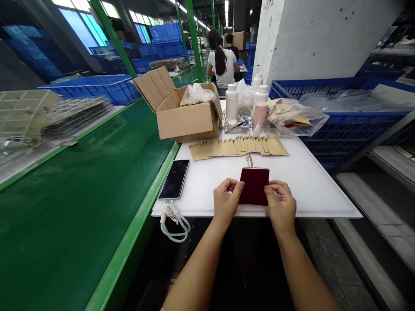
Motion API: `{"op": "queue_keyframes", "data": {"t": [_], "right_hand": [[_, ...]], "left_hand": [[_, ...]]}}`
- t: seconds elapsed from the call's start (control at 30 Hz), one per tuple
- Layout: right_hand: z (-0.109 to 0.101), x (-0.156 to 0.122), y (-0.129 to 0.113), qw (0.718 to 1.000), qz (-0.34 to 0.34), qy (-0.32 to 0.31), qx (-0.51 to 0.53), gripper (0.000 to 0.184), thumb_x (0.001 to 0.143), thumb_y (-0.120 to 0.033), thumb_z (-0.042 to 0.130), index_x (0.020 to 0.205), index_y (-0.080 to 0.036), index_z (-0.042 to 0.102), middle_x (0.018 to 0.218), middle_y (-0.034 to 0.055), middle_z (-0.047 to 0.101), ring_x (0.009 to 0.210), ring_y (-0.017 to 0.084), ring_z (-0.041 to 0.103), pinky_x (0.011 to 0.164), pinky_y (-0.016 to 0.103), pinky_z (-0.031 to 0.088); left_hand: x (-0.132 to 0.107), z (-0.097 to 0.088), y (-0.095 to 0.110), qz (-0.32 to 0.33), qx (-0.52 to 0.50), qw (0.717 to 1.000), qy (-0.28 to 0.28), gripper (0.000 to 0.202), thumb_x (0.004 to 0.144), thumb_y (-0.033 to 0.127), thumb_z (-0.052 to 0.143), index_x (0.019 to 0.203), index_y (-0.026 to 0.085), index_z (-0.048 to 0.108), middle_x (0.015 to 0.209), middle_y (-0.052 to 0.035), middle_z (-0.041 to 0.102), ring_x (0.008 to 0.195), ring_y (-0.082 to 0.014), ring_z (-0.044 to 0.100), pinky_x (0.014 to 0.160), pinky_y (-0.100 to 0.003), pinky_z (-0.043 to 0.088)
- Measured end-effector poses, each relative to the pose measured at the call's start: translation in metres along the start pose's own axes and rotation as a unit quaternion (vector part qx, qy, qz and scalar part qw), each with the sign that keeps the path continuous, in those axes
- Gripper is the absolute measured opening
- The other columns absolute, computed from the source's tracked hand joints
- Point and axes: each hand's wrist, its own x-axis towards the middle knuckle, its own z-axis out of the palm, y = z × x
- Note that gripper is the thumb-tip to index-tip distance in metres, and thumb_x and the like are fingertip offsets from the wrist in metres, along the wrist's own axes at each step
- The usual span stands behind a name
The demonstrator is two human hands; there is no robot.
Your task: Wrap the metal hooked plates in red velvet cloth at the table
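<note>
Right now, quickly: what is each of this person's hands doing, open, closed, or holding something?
Left hand: closed, pinching the left edge of a dark red flat pouch.
Right hand: closed, pinching the same pouch's right edge.

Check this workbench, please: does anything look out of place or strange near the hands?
Yes, one thing: a pale coiled cable hangs in a tangle over the front edge of the white table, just below the smartphone. It looks odd because it dangles loose, away from the dark red pouch held between the left hand and right hand.
</note>
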Motion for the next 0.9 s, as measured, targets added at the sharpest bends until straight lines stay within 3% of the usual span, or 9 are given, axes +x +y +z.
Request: {"op": "queue_keyframes", "data": {"t": [0.9], "right_hand": [[0.0006, 0.0050, 0.0086, 0.999, 0.028, 0.005, 0.035, 0.024, 0.079, -0.040, 0.063, 0.072, -0.018, 0.066, 0.092, 0.0047, 0.065, 0.090, 0.020, 0.059, 0.087, 0.037, 0.044]], "left_hand": [[0.0001, 0.0063, -0.0033, -0.026, -0.014, 1.000, 0.005, 0.032, 0.078, 0.046, 0.066, 0.069, 0.016, 0.063, 0.062, 0.0010, 0.058, 0.058, -0.0097, 0.049, 0.057, -0.021, 0.039]]}}
